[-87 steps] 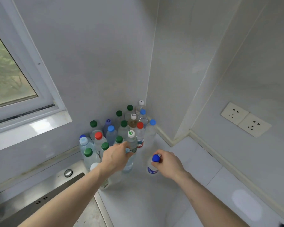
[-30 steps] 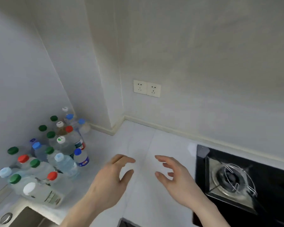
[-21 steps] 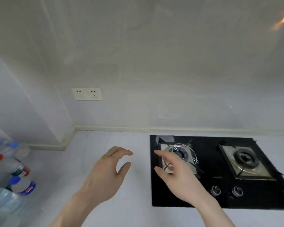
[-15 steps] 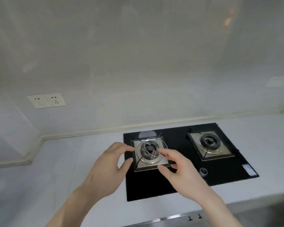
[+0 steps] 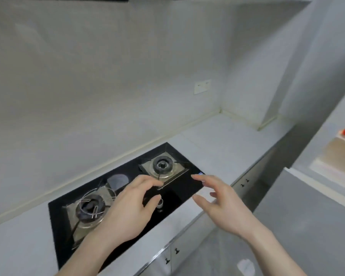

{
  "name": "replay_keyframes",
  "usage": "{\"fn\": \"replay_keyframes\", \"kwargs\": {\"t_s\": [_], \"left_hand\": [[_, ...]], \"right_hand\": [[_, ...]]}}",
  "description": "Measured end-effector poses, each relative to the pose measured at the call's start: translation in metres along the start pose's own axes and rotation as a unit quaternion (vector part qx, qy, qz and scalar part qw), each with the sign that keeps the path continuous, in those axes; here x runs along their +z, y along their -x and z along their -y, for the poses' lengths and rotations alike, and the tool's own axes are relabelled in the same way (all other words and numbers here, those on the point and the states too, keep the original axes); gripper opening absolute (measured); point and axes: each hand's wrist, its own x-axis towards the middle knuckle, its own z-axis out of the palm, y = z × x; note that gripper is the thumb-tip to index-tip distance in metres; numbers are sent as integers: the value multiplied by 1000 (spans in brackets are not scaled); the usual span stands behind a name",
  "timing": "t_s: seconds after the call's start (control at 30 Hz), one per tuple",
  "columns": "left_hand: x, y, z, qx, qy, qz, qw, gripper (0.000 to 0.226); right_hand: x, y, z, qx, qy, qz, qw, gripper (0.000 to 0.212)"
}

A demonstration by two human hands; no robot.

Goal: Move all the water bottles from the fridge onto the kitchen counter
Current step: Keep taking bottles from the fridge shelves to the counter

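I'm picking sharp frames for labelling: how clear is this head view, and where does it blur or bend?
Head view: soft motion blur throughout; right edge smeared worst; wall lines bow from the wide lens; even light, faint sheen on the hob; both hands readable.

Soft, even, cool light filled the kitchen, with no hard shadows on the pale wall [image 5: 88,86]. The whole frame was slightly smeared by motion blur. The black glass hob [image 5: 127,188] carried a dull oval reflection near its back edge. At the right border the fridge interior [image 5: 341,148] glowed warm and overexposed, its contents unreadable. Wide-angle distortion tilted and bent the tabletop [image 5: 223,140] lines.
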Motion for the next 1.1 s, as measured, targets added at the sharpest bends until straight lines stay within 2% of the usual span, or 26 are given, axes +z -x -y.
{"fn": "replay_keyframes", "kwargs": {"t_s": [0.23, 0.57, 0.97, 1.1], "left_hand": [[62, -95, -87, 152, 25, 87, 984, 26], [141, -197, -186, 301, 76, 188, 932, 25], [177, -312, -235, 395, 72, 217, 890, 26], [201, -336, -268, 431, 71, 246, 866, 25]], "right_hand": [[-97, 50, -58, 94, 32, -151, 984, 46], [-174, 88, -102, 217, 65, -278, 934, 47], [-244, 60, -131, 263, 94, -375, 884, 48], [-261, 69, -144, 285, 96, -408, 862, 48]]}}
